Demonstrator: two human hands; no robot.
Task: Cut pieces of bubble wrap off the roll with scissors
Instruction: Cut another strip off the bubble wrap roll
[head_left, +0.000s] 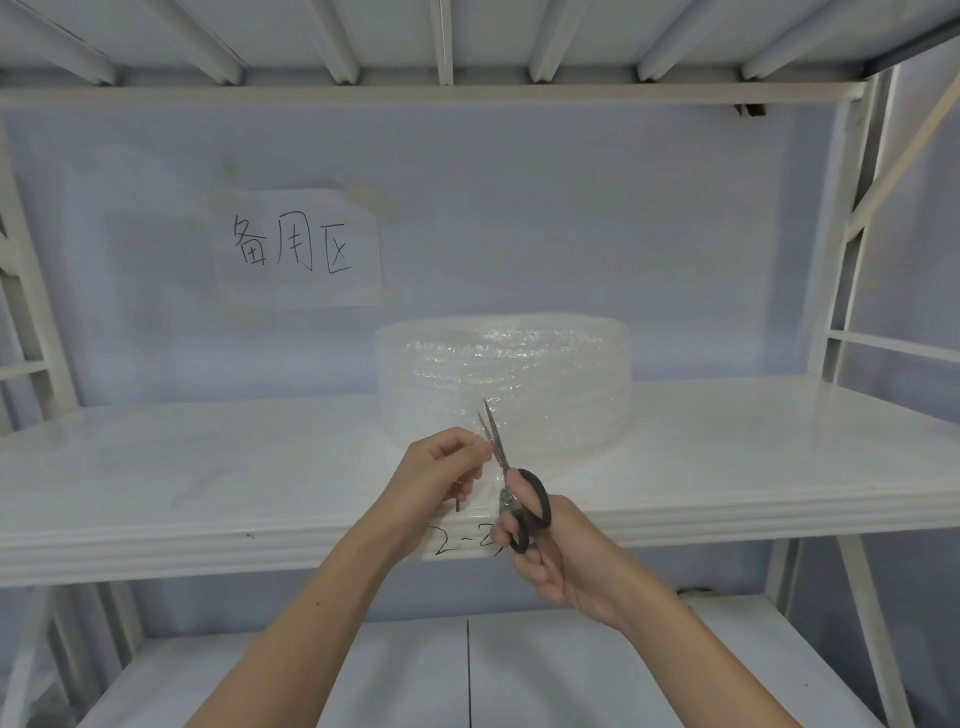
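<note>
The roll of bubble wrap (503, 387) stands on the shelf (208, 467) just behind both hands; the left hand (441, 467) pinches what seems its loose sheet, while the right hand (545, 540) grips half-open scissors (511, 478) pointing up along it.

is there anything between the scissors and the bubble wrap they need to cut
Nothing visible. The right hand holds the scissors with blades parted, pointing up at the loose sheet pulled from the bubble wrap roll. The left hand pinches that sheet just left of the blades, beside the cut line, not across it.
</note>
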